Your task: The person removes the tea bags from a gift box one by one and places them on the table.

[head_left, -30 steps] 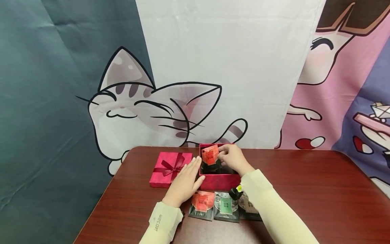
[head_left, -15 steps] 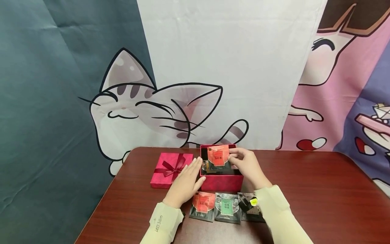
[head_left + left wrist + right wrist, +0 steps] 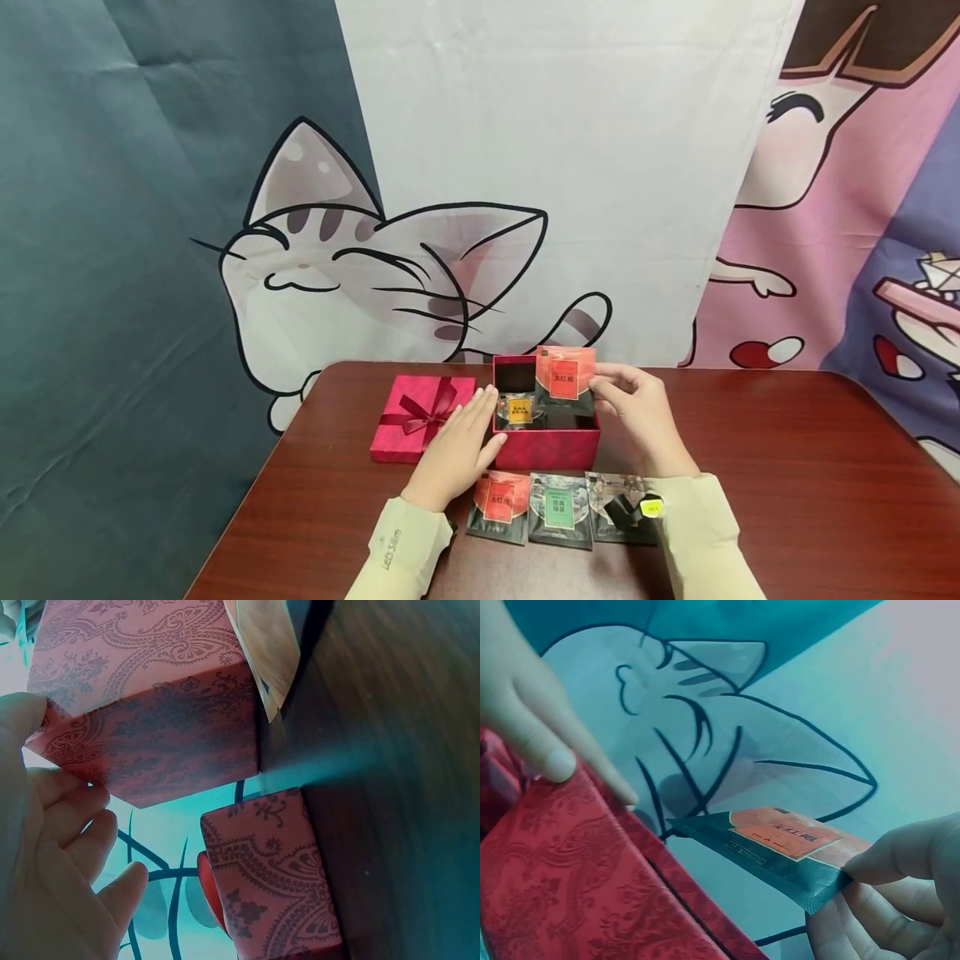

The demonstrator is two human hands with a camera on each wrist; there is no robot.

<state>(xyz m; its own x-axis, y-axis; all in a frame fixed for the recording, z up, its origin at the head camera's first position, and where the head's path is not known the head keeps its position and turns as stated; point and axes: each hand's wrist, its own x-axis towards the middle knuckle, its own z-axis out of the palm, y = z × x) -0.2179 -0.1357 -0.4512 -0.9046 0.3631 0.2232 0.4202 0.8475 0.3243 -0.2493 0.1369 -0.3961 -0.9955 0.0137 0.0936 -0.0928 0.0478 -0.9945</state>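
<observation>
A red and black sachet is pinched at its right edge by my right hand, above the right part of an uncovered red box. The right wrist view shows the thumb and fingers on one edge of the sachet. My left hand rests against the box's left front corner, its fingers fairly straight along the side and the thumb at the front. Inside the box lies a sachet with a yellow label. The rest of the inside is partly covered by the held sachet.
Left of the box lies its red lid with a ribbon bow. In front stand in a row a red sachet, a green-labelled sachet and a brown-grey one, partly hidden by the right wrist camera.
My right hand has lifted the red sachet up and to the right out of the box. The yellow-labelled sachet beneath has come into sight. My left hand has stayed in place.
</observation>
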